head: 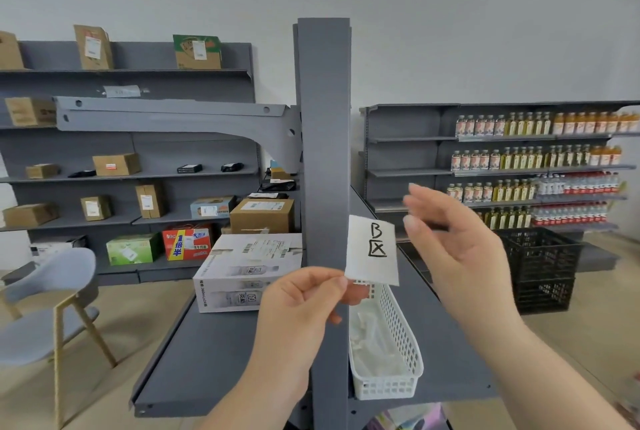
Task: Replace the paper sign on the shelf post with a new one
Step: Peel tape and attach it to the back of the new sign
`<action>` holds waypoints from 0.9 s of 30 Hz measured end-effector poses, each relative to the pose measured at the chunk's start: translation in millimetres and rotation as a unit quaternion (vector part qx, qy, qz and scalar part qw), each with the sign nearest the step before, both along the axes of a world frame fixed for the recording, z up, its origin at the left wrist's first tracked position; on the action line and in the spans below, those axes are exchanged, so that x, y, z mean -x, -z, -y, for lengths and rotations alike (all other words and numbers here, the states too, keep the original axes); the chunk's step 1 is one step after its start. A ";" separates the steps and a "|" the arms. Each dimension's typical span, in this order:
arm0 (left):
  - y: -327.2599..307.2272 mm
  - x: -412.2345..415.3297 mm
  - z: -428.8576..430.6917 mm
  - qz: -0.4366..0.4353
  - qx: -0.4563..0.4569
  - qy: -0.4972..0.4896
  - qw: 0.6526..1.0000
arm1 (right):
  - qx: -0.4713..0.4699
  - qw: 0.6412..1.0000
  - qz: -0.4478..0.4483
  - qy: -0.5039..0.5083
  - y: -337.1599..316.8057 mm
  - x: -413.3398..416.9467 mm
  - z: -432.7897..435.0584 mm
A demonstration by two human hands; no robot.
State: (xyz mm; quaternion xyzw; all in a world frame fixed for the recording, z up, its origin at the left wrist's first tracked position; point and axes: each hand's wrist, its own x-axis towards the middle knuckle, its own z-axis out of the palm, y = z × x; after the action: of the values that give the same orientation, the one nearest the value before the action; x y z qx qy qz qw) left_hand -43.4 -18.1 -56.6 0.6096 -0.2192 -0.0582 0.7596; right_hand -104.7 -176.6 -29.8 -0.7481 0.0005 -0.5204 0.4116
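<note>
paper sign [373,249] in left hand [301,301]

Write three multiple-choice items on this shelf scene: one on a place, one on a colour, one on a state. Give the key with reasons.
1. Where does the white basket sit?
A. On the grey shelf, right of the shelf post
B. On the chair
C. On top of the white carton

2. What colour is the writing on the paper sign?
A. Red
B. Black
C. Green

3. What is the right hand doing?
A. Gripping the basket
B. Pressing on the post
C. Open, holding nothing

Key:
1 A: the basket rests on the grey shelf beside the shelf post, on its right.
2 B: the marks on the white sheet are black.
3 C: its fingers are spread and clear of the sign, which the left hand pinches by its lower corner.
</note>
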 end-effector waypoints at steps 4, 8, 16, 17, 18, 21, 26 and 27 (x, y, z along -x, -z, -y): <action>0.7 1.7 0.0 0.015 0.008 0.006 1.000 | 0.255 0.962 0.075 0.065 17.7 3.8 -16.1; 2.5 2.2 -2.0 0.060 0.011 0.006 0.998 | 0.221 0.975 0.013 0.024 32.6 -5.6 -24.3; 4.2 -3.1 -5.5 0.146 -0.005 -0.007 0.989 | 0.130 0.989 -0.042 -0.065 28.8 -5.1 -23.2; 4.8 -3.6 -5.6 0.151 -0.008 -0.008 0.988 | 0.131 0.988 -0.043 -0.066 27.9 -5.1 -22.7; 5.0 -4.0 -5.7 0.156 -0.011 -0.008 0.988 | 0.133 0.988 -0.044 -0.066 27.2 -5.2 -22.3; 5.5 -6.2 -5.6 0.166 -0.017 -0.008 0.986 | 0.132 0.988 -0.046 -0.066 25.4 -5.0 -21.4; 8.2 -10.3 -5.5 0.201 -0.042 -0.020 0.979 | 0.115 0.989 -0.057 -0.071 23.1 -5.0 -22.3; 9.1 -10.9 -5.7 0.213 -0.050 -0.025 0.975 | 0.111 0.989 -0.059 -0.072 23.4 -5.3 -22.3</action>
State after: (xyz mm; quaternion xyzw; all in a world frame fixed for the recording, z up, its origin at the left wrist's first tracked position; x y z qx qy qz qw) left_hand -32.5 -12.4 -65.7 0.6507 -0.3574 0.0810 0.6651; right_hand -99.5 -154.3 -53.2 -0.8168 -0.0868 -0.4409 0.3618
